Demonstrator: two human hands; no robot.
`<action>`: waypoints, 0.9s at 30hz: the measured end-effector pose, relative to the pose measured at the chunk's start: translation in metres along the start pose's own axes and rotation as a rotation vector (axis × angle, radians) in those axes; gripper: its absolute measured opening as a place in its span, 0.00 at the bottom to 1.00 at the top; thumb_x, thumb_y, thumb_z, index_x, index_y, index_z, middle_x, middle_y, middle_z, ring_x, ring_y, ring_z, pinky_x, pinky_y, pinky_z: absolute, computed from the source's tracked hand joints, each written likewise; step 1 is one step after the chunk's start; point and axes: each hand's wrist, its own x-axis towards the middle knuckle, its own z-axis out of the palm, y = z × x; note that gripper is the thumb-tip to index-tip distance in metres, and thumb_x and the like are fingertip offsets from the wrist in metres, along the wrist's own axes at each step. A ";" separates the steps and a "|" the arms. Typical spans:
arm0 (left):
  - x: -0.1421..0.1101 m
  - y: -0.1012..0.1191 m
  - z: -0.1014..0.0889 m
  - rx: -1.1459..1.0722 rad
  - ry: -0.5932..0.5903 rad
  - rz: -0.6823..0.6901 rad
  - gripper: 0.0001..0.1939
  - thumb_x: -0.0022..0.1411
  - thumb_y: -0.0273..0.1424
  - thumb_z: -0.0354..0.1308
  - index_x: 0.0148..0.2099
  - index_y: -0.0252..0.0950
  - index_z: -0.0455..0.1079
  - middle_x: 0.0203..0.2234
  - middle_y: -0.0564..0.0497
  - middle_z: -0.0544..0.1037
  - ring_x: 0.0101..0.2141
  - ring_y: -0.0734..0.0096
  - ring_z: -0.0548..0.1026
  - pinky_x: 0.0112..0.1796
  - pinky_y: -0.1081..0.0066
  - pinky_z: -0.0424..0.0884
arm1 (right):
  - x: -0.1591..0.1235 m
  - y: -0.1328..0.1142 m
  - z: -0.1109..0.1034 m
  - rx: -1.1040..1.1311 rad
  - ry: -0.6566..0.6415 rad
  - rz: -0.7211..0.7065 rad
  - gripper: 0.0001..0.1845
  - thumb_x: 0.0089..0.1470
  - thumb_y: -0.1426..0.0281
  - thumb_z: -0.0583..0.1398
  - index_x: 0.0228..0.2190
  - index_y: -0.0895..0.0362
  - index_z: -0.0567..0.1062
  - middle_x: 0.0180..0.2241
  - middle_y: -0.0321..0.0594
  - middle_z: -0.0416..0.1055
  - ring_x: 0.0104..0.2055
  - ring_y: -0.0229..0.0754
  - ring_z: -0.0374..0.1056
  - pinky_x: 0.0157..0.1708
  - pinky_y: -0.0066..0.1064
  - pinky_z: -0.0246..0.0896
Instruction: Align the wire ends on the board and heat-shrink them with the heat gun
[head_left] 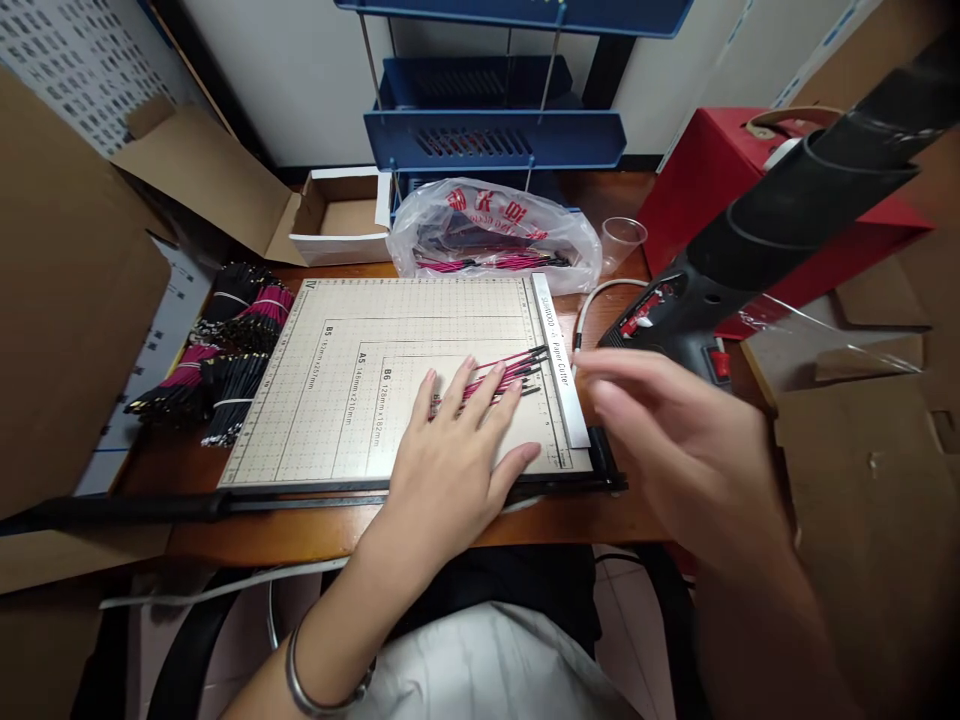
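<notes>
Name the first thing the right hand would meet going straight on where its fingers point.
Probably the silver strip marked Paper Cutter, just beyond the right hand. Depth is unclear: it may pass above the strip, or brush the pale cable alongside first.

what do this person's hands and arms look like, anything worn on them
The left hand and right hand are bare, with no gloves or sleeves showing. A rounded, silvery bangle circles the left arm near the wrist. The right hand is blurred; no jewellery is visible there.
</notes>
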 end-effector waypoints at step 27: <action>0.004 0.016 0.004 -0.022 0.045 0.007 0.31 0.76 0.47 0.42 0.69 0.32 0.63 0.69 0.47 0.61 0.70 0.51 0.56 0.69 0.42 0.49 | 0.028 0.055 0.022 -0.175 -0.127 -0.068 0.09 0.57 0.70 0.61 0.42 0.53 0.73 0.64 0.48 0.64 0.68 0.48 0.60 0.66 0.48 0.57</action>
